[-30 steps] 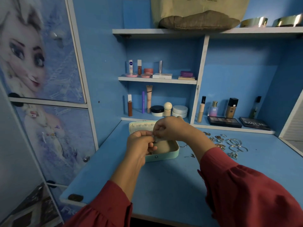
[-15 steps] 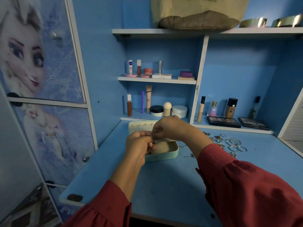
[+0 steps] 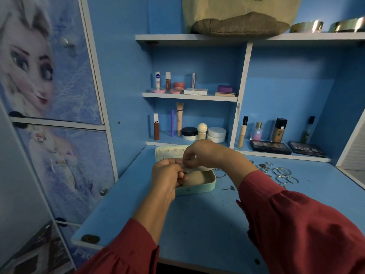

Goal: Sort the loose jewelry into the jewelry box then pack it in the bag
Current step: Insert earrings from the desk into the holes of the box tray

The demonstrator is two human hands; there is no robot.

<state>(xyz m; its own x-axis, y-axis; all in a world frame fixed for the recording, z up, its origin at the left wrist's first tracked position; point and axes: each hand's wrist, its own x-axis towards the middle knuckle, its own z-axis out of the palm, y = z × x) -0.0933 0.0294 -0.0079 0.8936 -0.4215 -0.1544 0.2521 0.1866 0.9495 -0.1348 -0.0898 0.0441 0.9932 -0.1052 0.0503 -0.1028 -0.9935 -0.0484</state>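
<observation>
A mint-green jewelry box (image 3: pixel 205 185) lies open on the blue desk (image 3: pixel 197 220), its lid (image 3: pixel 167 152) tipped back. Both hands meet over its left half. My left hand (image 3: pixel 167 175) and my right hand (image 3: pixel 199 155) have curled fingers pinching something small between them; it is too small to identify. Loose jewelry (image 3: pixel 280 172), rings and hoop earrings, lies scattered on the desk to the right of the box. A beige bag (image 3: pixel 237 10) stands on the top shelf.
Cosmetics fill the shelves behind the box: tubes, jars (image 3: pixel 216 134) and bottles. Two dark palettes (image 3: pixel 270 147) lie at the back right. A wardrobe door (image 3: pixel 49 95) with a cartoon print borders the desk's left side. Bangles (image 3: pixel 306 26) sit on the top shelf.
Both hands stay together over the box, with only small finger movements. The box and the loose jewelry have not moved.
</observation>
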